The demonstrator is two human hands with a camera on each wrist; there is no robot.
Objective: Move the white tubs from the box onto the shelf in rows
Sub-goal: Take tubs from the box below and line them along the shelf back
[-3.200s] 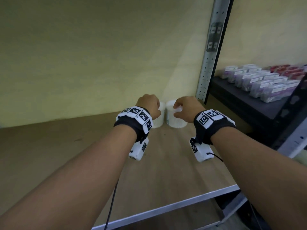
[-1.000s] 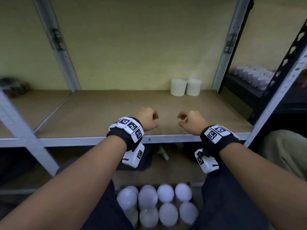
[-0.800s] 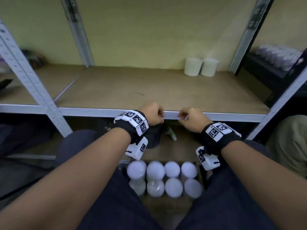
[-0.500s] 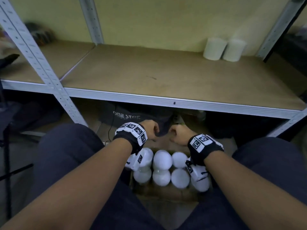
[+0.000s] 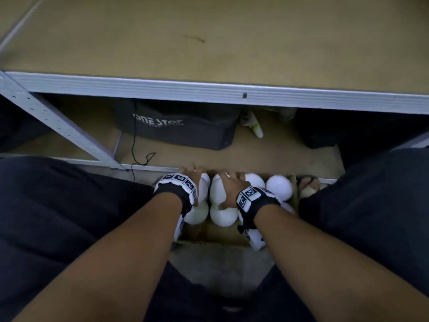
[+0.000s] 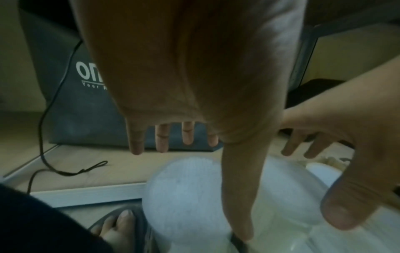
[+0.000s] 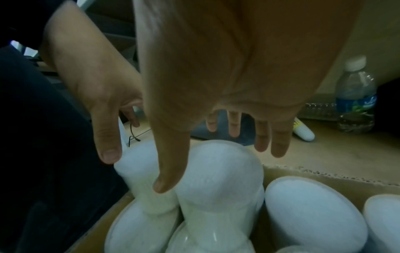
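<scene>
From the head view, both hands have dropped from the shelf (image 5: 209, 43) edge down to the box (image 5: 209, 235) on the floor below it; the left hand (image 5: 193, 173) reaches over the raised tub at the box's far left corner, the right hand (image 5: 228, 189) over the raised tub (image 5: 218, 184) just beside it. The two tubs set on the shelf earlier are now out of frame, so a second pick is starting.

In the left wrist view, the left hand's fingers (image 6: 161, 137) hang spread and straight above its tub (image 6: 184, 196), thumb down its side, nothing gripped yet.

In the right wrist view, the right hand's fingers (image 7: 279, 138) are likewise spread over the second tub, thumb (image 7: 168, 162) between the two raised tubs, not yet closed.
</scene>
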